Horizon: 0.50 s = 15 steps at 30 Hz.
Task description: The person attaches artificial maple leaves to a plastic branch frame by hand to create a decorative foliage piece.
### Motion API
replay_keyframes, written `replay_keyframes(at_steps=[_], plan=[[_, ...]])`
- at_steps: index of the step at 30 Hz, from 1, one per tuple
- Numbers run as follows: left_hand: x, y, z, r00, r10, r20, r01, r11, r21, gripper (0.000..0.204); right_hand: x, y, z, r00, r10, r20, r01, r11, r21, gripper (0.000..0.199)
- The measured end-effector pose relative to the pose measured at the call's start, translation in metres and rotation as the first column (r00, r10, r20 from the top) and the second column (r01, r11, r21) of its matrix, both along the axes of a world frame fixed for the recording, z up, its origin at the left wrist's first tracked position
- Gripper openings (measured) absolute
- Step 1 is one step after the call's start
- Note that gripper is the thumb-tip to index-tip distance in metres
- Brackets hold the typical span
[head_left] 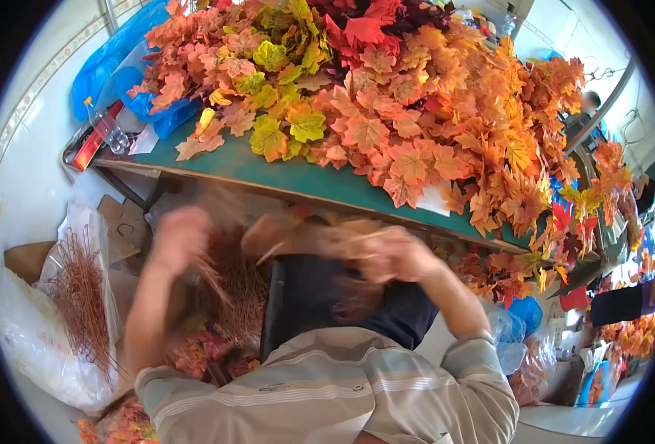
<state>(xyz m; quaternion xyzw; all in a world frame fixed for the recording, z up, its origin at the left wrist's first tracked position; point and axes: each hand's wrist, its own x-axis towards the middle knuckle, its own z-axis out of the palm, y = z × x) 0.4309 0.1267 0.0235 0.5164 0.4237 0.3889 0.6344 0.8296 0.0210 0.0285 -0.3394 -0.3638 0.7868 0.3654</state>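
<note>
Stems, thin and brown, stand in a blurred bundle below the near edge of the green table, in front of the person's lap. The left hand is raised over that bundle with a few strands trailing from its fingers; it is too smeared to tell whether the fingers are clenched on them. The right hand sits just below the table's near edge, curled around a blurred sprig of orange leaves and a pale stem, though how firmly cannot be told. Artificial maple leaves in orange, red and yellow are heaped across the table to its far and right edges. A clear bag of more brown stems lies on the floor to the left.
</note>
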Motion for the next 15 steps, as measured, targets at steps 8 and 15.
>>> replay_keyframes(at_steps=[8,15], plan=[[-0.175,0.024,0.005,0.807,0.468,-0.36,-0.442,0.883,0.157,0.023,0.093,-0.032,-0.001,0.95,-0.26,-0.175,0.282,0.953,0.115,0.036],[-0.217,-0.004,0.108,-0.025,0.965,-0.26,0.117,0.261,0.958,0.028,0.084,-0.033,-0.031,0.92,-0.383,-0.082,0.383,0.924,-0.015,0.038]])
